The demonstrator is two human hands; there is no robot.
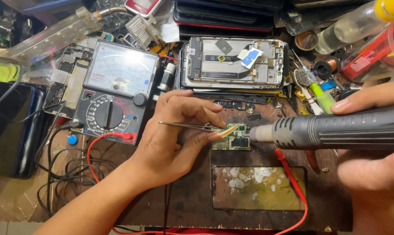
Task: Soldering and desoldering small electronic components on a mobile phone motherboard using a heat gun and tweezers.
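Board (232, 137) mid-worktop could burn if right hand (371, 169), gripping heat gun (336, 130), lingers while left hand (175, 139) pinches tweezers (184, 125).

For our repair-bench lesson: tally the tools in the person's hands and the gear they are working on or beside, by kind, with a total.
Tweezers, in left hand: 1
Hot-air gun, in right hand: 1
Circuit board under the nozzle: 1
Analog meter: 1
Opened phone frame: 1
Red probe leads: 2
Total: 7
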